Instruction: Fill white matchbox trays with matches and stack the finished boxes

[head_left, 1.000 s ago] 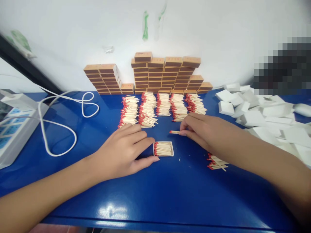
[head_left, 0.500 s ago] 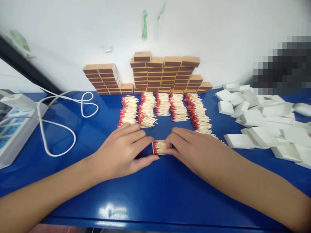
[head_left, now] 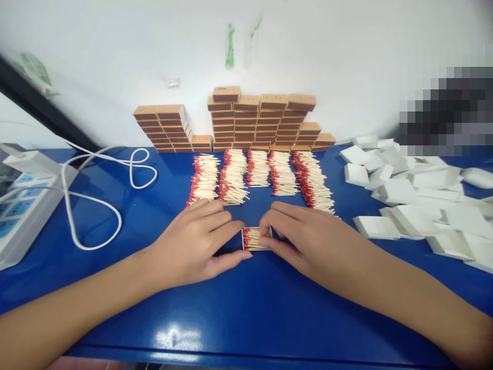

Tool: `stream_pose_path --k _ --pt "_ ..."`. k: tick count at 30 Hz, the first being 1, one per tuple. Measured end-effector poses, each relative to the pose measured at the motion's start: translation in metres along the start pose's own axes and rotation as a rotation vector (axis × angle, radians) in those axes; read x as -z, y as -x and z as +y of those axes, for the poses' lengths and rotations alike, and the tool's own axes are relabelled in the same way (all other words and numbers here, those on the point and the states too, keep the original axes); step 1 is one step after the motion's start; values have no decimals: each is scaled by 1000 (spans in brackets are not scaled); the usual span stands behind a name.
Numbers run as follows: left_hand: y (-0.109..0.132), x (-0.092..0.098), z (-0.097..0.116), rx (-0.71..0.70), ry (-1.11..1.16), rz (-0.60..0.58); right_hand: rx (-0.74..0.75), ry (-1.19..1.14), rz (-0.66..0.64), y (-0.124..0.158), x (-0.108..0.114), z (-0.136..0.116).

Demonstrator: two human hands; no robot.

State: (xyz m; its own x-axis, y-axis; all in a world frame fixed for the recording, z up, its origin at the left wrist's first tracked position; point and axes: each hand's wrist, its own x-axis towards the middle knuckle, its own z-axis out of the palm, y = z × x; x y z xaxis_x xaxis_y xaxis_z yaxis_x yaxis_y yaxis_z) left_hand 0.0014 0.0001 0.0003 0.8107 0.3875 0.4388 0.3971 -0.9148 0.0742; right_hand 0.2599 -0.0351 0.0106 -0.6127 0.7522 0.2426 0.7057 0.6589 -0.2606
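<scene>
both hands meet over a small open tray of matches (head_left: 252,239) on the blue table (head_left: 246,308). the left hand (head_left: 196,241) lies flat, fingers steadying the tray's left end; the right hand (head_left: 296,234) pinches its right end. rows of loose matches (head_left: 258,172) lie just behind, stacked matchboxes (head_left: 246,121) against the wall.

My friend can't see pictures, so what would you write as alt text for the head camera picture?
The left hand and right hand hold an open tray of matches from either end on a blue table. Behind it lie rows of loose matches, stacked brown matchboxes, and white boxes to the right.
</scene>
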Motion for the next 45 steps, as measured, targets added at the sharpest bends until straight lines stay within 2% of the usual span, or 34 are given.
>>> stream_pose_path --k 8,12,14,17,20,21,23,25,28,32,33,34,36,40,45 --pt "3 0 1 24 17 22 -126 -154 -116 -4 5 0" --pt "6 -3 0 23 25 38 -167 -197 -111 -8 7 0" --pt "6 -4 -1 22 26 55 -187 -202 -75 -11 14 9" --pt "7 -5 0 20 22 69 -295 -114 88 -10 35 48" --pt "7 -6 -1 19 24 76 -453 153 273 5 61 106" --pt "7 -6 -2 18 23 78 -484 233 288 13 68 126" --pt "7 -6 -3 12 21 86 -463 255 221 28 76 157" --pt "7 -6 -4 9 15 87 -482 258 224 38 77 175" --pt "7 -6 -5 18 7 90 -590 222 256 35 72 180" --pt "6 -5 -5 16 18 98 -800 151 332 0 67 176" --pt "6 -5 -5 15 18 100 -810 140 324 -11 66 177" --pt "6 -5 -5 16 16 104 -912 134 303 -22 64 179" --pt "5 -4 -5 20 8 120 -1029 97 177 -42 59 183" --pt "3 1 -8 28 -31 197 -1091 59 185 -60 50 193" --pt "0 4 -11 104 -90 284 -1096 -10 336 -45 68 187"
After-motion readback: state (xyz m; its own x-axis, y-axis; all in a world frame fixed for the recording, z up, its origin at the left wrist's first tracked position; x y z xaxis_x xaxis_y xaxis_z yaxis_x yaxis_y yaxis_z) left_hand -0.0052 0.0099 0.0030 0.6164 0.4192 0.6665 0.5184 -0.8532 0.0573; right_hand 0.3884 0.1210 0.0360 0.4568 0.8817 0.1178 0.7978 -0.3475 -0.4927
